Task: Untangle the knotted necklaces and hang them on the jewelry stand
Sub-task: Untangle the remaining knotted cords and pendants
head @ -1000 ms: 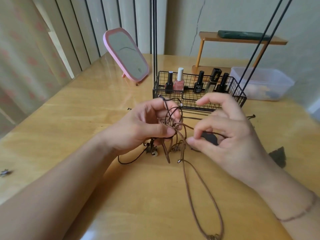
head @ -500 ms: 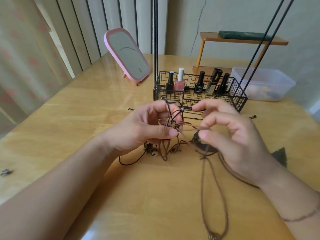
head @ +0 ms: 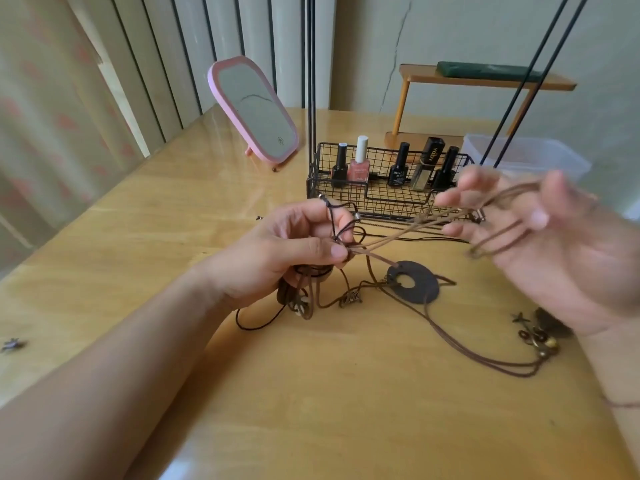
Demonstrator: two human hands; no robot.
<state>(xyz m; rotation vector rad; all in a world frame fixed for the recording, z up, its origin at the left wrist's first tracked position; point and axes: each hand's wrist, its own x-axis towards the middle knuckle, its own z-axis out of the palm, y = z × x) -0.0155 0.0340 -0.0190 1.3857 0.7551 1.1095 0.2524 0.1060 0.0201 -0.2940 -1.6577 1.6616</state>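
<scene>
- The right hand (head: 540,244) has swung out to the right and up since a moment ago, when it worked close against the knot; it shows motion blur, fingers spread, with tan cord strands (head: 415,225) draped across them.
- Those strands now run taut from the right hand back to the knot (head: 346,251), which the left hand (head: 294,251) pinches between thumb and forefinger, holding it above the tabletop (head: 156,237).
- My judgement: a long loop is being drawn out of the tangle, so one necklace is coming loose, but the cluster at the left hand stays knotted and nothing hangs on the stand yet.
- The pull has uncovered a flat, dark disc pendant (head: 414,280) with a round hole, lying on the tabletop just right of the left hand.
- A double brown cord (head: 485,362) trails from the disc area toward the near right, ending at a cluster of small beads and metal charms (head: 540,337).
- The cords look like matte suede or waxed cotton, thin and limp; thinner black cord (head: 256,323) curls below the left hand.
- The jewelry stand (head: 388,195) sits on the far side: a black wire basket with thin upright rods, holding glossy nail polish bottles (head: 360,164).
- A pink-rimmed mirror (head: 254,109) leans at the far left.
</scene>
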